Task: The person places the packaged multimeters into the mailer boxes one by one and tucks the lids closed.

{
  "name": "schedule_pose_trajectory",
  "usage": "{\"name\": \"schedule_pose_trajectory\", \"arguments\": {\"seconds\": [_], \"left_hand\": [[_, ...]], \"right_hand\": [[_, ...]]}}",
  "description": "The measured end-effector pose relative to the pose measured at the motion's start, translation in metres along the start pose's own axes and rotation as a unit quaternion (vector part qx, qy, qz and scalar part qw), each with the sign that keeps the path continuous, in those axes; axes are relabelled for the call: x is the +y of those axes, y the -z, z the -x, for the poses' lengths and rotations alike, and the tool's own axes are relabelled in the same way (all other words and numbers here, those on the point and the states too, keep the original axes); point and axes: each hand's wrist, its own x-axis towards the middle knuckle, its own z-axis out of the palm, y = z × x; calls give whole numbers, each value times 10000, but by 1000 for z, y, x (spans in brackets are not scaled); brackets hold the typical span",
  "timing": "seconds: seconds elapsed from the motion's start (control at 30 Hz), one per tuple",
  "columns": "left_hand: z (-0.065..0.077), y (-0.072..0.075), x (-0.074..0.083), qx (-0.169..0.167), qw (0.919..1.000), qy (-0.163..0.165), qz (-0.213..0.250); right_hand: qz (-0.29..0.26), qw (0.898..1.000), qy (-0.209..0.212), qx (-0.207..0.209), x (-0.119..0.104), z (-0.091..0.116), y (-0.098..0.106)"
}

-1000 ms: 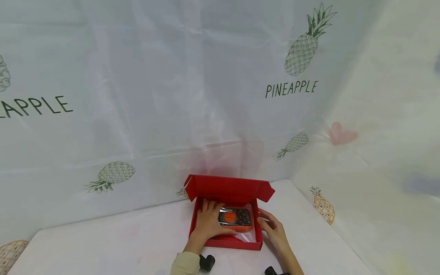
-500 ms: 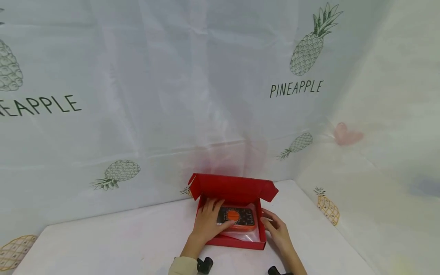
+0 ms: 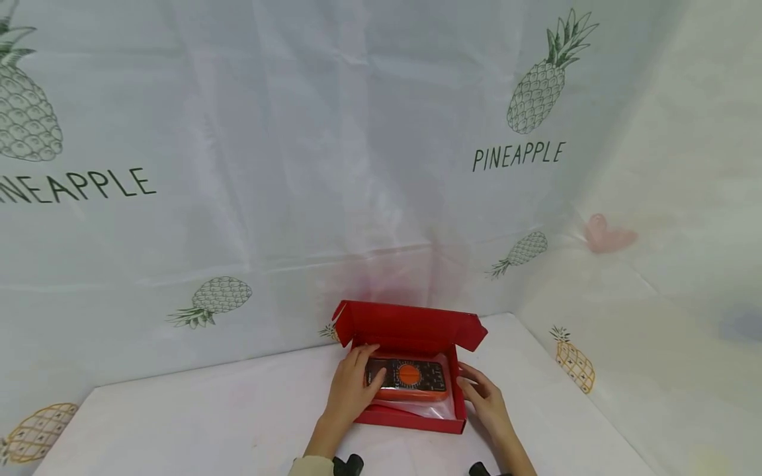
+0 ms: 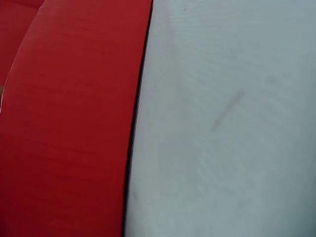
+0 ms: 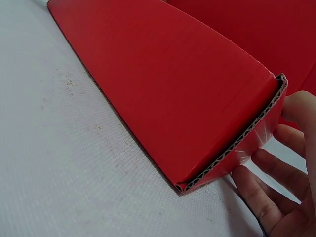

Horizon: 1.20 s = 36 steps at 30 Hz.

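Observation:
A black-and-orange multimeter [image 3: 425,377] with an orange dial lies face up inside an open red cardboard box [image 3: 411,421]. Clear plastic wrapping [image 3: 440,410] shows under and beside it. My left hand [image 3: 348,390] lies over the box's left side, its fingers spread and its thumb by the multimeter's left end; whether it touches the multimeter cannot be told. On the right, my right hand [image 3: 485,400] holds the box's side wall. In the right wrist view the thumb is at the rim and the fingers [image 5: 269,173] lie against the outside.
The box's lid [image 3: 411,324] stands raised at the back, its side flaps folded out. Underneath is a table with a white cover [image 3: 208,423]. Pineapple-printed sheeting [image 3: 297,165] hangs behind it and on the right.
My left hand has drawn back leftward off the multimeter, uncovering more of its face. My right hand stays at the box's right wall. The head view has shifted slightly.

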Motion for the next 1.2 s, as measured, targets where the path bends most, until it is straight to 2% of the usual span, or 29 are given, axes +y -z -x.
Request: {"name": "schedule_pose_trajectory", "arguments": {"seconds": [0.07, 0.13, 0.27, 0.47, 0.57, 0.67, 0.73, 0.87, 1.0, 1.1, 1.2], "left_hand": [[2, -1, -4, 155, 9989, 98, 442], [4, -2, -8, 351, 9934, 223, 1071], [7, -1, -14, 952, 9712, 385, 2148], [11, -3, -20, 1749, 9451, 544, 2707], [14, -2, -20, 1913, 9252, 873, 3160], [15, 4, -20, 1960, 9019, 1209, 3655], [15, 6, -22, 1978, 8911, 1342, 3857], [16, 4, -29, 1919, 8863, 1409, 3972], [13, 13, -19, 1706, 8907, 1615, 3893], [10, 16, -17, 1380, 8966, 1726, 3838], [11, 8, -27, 992, 8967, 1538, 4029]], "right_hand": [[-6, 10000, 15, 7, 1, 1, 1], [5, 10000, 10, -5, 2, 1, 1], [46, 10000, -19, -60, 3, 2, 1], [26, 10000, -83, 27, 5, 4, -1], [-25, 9996, -48, 274, 6, 4, -2], [-119, 9974, -70, 704, 5, 4, -4], [-166, 9946, -115, 1020, 3, 4, -4], [-318, 9886, -229, 1456, -1, 3, -3], [-733, 9855, 28, 1529, -3, 2, -1], [-916, 9862, 191, 1368, -6, 2, 0], [-940, 9916, 219, 866, -9, 1, 1]]}}
